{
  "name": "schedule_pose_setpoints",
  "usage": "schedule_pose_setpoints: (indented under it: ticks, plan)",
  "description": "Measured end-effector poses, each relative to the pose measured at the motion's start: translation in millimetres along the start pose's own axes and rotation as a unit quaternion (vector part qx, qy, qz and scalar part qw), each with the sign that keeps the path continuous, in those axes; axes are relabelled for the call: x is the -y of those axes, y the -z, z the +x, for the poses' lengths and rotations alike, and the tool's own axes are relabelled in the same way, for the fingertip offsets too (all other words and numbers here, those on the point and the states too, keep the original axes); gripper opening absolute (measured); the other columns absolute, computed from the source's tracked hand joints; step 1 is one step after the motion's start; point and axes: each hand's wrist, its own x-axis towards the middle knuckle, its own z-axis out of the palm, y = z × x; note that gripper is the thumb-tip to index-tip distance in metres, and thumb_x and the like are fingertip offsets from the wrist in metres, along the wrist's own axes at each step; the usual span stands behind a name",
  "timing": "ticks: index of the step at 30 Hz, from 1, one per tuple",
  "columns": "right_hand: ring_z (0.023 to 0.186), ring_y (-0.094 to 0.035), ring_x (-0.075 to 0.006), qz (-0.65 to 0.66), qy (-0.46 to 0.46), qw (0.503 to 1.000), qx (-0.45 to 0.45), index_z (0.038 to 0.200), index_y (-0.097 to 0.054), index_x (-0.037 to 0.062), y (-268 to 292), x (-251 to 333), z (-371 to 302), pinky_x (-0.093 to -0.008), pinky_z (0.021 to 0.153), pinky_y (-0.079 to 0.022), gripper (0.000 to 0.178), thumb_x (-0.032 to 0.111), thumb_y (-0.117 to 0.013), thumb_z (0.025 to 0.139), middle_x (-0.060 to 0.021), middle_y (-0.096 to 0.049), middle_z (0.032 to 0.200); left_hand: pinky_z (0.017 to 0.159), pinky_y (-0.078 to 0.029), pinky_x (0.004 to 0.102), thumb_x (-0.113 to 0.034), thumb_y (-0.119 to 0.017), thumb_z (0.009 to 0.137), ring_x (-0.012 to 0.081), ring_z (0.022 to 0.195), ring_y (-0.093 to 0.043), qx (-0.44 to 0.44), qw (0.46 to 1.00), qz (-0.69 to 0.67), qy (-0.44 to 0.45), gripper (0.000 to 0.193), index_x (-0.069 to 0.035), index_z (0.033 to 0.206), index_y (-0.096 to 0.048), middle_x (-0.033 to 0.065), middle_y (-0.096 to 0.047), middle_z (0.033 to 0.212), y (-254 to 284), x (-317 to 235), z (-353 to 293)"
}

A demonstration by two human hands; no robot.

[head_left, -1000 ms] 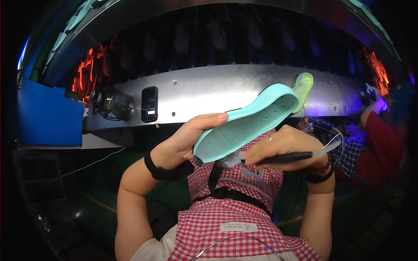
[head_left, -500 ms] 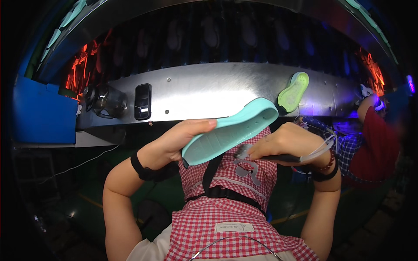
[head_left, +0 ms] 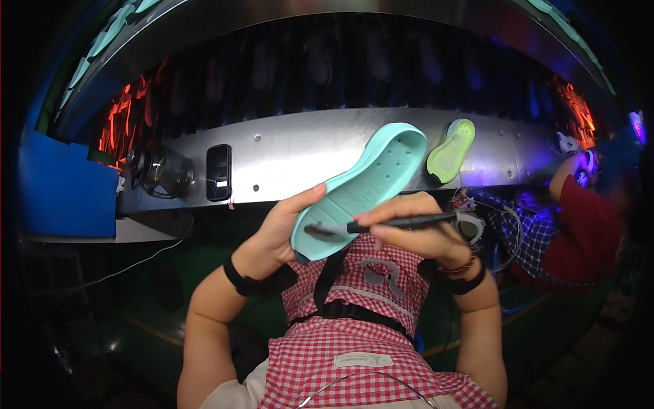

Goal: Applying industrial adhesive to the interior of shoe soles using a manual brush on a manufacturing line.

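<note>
My left hand (head_left: 285, 221) grips the heel end of a turquoise shoe sole (head_left: 364, 184), thumb over its rim. The sole is tilted so its hollow inner side shows, with several small holes toward the toe. My right hand (head_left: 415, 228) is closed around the dark handle of a brush (head_left: 402, 223). The brush's bristles lie against the inside of the sole near the heel. A small black piece (head_left: 301, 258) shows at the sole's heel edge, below my left hand.
Beyond the sole runs a metal ledge (head_left: 272, 157). A black phone (head_left: 219, 172), a dark transparent jug (head_left: 167, 174) and a yellow-green sole (head_left: 452, 151) rest on it. A blue box (head_left: 68, 191) stands at left. At right sits another person in a red top (head_left: 589, 225).
The turquoise sole has turned its inner side more into view, its toe raised. My right hand has moved left, bringing the brush from beside the sole to its inner heel.
</note>
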Motion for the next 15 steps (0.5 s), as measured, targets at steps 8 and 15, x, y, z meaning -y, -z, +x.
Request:
schedule_pose_setpoints:
  ticks: [8,15]
  plan:
    - [0.059,-0.054,-0.0052,0.048,0.016,0.988,-0.143,0.096,-0.066,0.0,-6.1,-35.7,4.6,-0.018,0.054,-0.044,0.017,0.006,-0.061,0.08,-0.0045,-0.063,0.072,0.08,-0.052,0.0452,-0.026,-0.044,0.09,0.0328,0.097,-0.058,0.007,0.998,-0.043,-0.041,0.047,0.004,0.125,-0.036,0.0248,-0.051,0.114,13.4,9.2,11.5]
    - [0.054,-0.053,-0.0067,0.046,0.083,0.974,-0.206,0.095,-0.064,-0.0039,-8.5,-50.2,6.1,-0.018,0.05,-0.042,0.017,0.004,-0.059,0.081,-0.005,-0.062,0.069,0.077,-0.054,0.045,-0.028,-0.043,0.09,0.0342,0.097,-0.059,0.04,0.996,-0.062,-0.049,0.051,0.003,0.128,-0.032,0.0247,-0.05,0.114,18.5,8.1,13.4]
